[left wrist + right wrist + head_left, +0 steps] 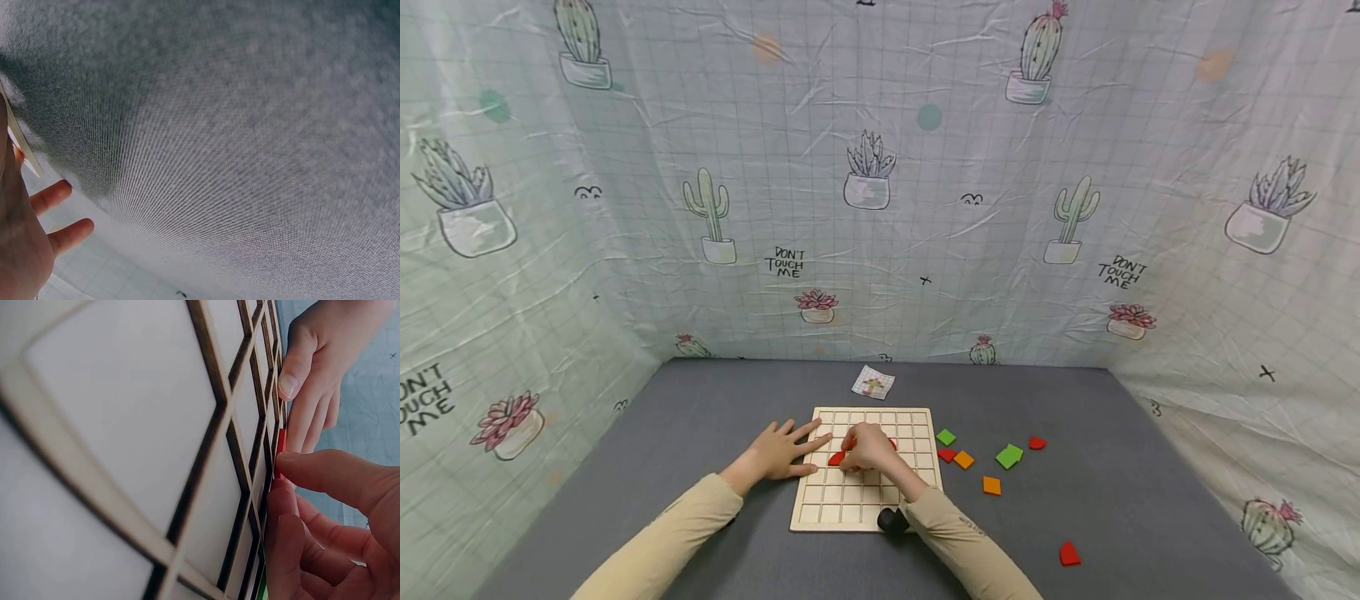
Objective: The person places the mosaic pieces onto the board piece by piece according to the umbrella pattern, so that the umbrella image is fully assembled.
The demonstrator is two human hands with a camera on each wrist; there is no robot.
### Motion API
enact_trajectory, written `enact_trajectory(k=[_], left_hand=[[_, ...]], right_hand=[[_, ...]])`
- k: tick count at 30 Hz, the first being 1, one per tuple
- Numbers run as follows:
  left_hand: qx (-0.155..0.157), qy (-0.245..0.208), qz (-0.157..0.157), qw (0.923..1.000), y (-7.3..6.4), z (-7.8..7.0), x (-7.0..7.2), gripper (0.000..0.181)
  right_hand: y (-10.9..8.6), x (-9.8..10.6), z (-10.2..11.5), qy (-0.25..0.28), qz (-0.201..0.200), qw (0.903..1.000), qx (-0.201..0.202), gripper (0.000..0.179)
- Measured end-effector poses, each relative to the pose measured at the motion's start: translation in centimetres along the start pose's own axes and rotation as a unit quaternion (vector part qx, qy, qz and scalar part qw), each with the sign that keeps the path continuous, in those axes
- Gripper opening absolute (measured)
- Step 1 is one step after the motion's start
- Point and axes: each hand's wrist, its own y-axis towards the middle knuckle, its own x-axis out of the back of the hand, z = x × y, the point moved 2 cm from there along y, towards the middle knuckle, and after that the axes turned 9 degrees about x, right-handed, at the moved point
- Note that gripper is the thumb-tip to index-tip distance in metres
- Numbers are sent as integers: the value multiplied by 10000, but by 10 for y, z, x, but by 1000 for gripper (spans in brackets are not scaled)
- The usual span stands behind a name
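Observation:
A pale wooden grid board (842,493) with square cells lies on the grey table. My left hand (778,452) rests with spread fingers on its left edge; the left wrist view shows only part of the hand (22,237). Over the middle of the board, my right hand (868,447) pinches a red piece (837,459) between thumb and fingertips, low against the grid. The right wrist view shows this red piece (280,447) at the thumb tip. More red shows around the right hand, partly hidden by it. A sliver of green (262,586) appears below the fingers.
Right of the board lie loose green (946,437), orange (992,486) and red (1037,443) pieces, with another red piece (1070,554) nearer the front. A small printed card (873,382) lies behind the board. Cactus-print cloth (925,275) hangs around the table.

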Motion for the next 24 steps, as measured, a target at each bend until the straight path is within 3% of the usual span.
enact_trajectory(k=[9,16,24], left_hand=[[-23,-9,-20,10000,-1,0,1,58],[-14,-33,24,10000,-1,0,1,58],[-44,5,4,10000,-2,-1,2,58]], right_hand=[[-3,4,0,32,-34,9999,152,21],[-5,11,1,212,-237,9982,503,19],[-11,20,-1,587,-76,9959,677,12]])
